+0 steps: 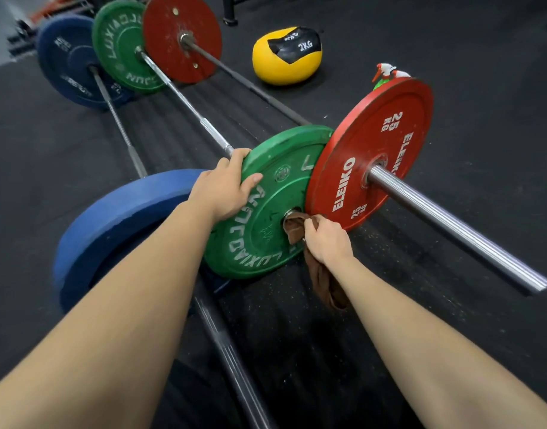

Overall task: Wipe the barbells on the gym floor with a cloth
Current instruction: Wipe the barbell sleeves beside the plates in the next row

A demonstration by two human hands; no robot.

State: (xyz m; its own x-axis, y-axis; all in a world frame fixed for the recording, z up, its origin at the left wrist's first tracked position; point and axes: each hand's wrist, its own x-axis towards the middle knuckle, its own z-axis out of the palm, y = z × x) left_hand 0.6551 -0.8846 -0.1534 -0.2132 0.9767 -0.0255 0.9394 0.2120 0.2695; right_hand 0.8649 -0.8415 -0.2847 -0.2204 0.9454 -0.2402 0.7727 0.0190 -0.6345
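Left hand (225,185) curls over the green bumper plate (259,233) at its ten o'clock rim; right hand (326,243) pinches the brown cloth (323,283) against the hub, tail hanging toward five o'clock. The plate is probably heavy and rigid, best steadied by the rim; the cloth looks limp, so bunch it.

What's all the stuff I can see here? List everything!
red plates: 2, red, one near, one far
green plates: 2, green, one near, one far
blue plates: 2, blue, one near, one far
bars: 3, metal, side by side on floor
ball: 1, yellow and black, floor beyond bars
spray bottle: 1, white-green, behind near red plate
cloth: 1, brown, at near green plate's hub
hands: 2, left grips near green plate's rim, right grips cloth
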